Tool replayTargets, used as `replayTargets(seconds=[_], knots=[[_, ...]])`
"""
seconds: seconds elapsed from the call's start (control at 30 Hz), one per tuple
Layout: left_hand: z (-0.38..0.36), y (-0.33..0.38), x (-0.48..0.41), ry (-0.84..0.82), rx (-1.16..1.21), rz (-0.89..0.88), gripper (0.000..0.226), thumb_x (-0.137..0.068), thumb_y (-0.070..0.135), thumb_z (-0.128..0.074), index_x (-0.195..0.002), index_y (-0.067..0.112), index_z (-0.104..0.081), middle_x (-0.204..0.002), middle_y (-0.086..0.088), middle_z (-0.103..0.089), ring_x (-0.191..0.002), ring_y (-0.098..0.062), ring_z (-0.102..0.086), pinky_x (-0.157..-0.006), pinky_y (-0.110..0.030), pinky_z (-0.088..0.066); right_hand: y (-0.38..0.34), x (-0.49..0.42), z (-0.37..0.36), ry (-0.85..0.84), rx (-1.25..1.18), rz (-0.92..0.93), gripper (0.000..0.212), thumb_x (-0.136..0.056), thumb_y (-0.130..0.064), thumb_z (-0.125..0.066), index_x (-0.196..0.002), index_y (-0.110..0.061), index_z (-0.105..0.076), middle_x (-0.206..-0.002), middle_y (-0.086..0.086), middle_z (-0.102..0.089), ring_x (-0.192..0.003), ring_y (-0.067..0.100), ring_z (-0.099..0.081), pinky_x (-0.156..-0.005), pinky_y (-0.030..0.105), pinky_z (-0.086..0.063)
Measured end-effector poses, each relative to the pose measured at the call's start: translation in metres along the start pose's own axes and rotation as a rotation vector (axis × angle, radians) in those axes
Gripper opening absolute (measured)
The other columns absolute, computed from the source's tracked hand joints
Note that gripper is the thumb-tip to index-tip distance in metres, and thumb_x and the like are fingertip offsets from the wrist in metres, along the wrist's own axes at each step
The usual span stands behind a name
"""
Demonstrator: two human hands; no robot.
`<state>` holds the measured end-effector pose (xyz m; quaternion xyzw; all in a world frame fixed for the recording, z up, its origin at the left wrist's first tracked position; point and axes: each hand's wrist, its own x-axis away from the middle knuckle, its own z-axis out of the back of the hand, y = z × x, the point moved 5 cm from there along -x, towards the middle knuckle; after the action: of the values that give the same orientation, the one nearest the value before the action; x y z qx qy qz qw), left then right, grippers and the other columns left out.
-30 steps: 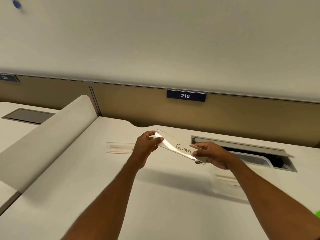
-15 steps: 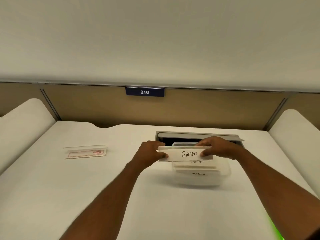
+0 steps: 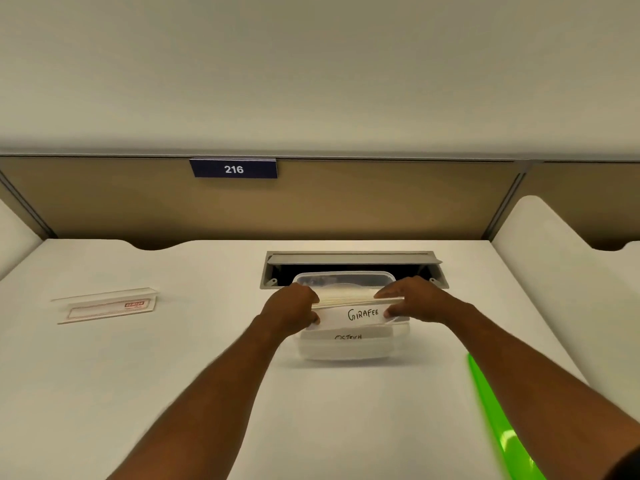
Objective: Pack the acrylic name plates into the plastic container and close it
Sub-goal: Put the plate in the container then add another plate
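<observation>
head cam | single view | looks forward and down over the desk (image 3: 173, 393) | close above both forearms

Both arms outstretched, left grip (image 3: 292, 311) pinched, right grip (image 3: 412, 301) pinched

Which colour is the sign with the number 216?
Dark blue sign with white digits, seen in the head view.

The GIRAFEE plate (image 3: 360, 312), a second ago held up tilted between both hands over the table, has come down level across the mouth of the container (image 3: 346, 351). The left hand (image 3: 291, 311) and right hand (image 3: 415, 299) have lowered with it, each grip still on one end. A plate marked OSTRICH (image 3: 348, 336) now shows through the container's near wall, just beneath it.
</observation>
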<state>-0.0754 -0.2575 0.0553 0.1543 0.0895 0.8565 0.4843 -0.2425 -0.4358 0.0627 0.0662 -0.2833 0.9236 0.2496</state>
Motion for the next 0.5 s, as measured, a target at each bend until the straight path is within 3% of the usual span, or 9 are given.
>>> replayTargets(seconds=[0.2,0.37,0.5], knots=[[-0.004,-0.004,-0.002,-0.026,-0.219,-0.027,0.043,-0.081,0.029,-0.071,-0.122,0.019,-0.064,-0.118,-0.009,-0.067,-0.105,-0.027,-0.063,-0.089,-0.036,-0.051,-0.013,-0.014,-0.012,-0.015,0.094,0.067,0.046,-0.076,-0.024,-0.078,-0.120,-0.021,-0.066,-0.122,-0.005,-0.067,-0.109,0.012,-0.060,-0.090,0.023,-0.045],[-0.007,0.012,0.001,-0.037,-0.541,-0.131,0.021,-0.084,0.018,-0.063,-0.103,0.008,-0.066,-0.103,-0.013,-0.069,-0.091,-0.032,-0.067,-0.075,-0.035,-0.049,-0.017,-0.023,-0.026,-0.086,0.222,0.097,0.048,-0.077,-0.028,-0.077,-0.122,-0.020,-0.064,-0.121,-0.002,-0.067,-0.107,0.015,-0.060,-0.090,0.029,-0.049],[-0.014,0.023,0.000,-0.039,-0.661,-0.179,0.013,-0.087,0.008,-0.056,-0.096,0.008,-0.065,-0.098,-0.011,-0.069,-0.086,-0.031,-0.067,-0.071,-0.033,-0.045,-0.016,-0.026,-0.034,-0.114,0.291,0.115,0.047,-0.076,-0.029,-0.077,-0.119,-0.019,-0.065,-0.118,-0.001,-0.068,-0.103,0.016,-0.061,-0.086,0.029,-0.050]])
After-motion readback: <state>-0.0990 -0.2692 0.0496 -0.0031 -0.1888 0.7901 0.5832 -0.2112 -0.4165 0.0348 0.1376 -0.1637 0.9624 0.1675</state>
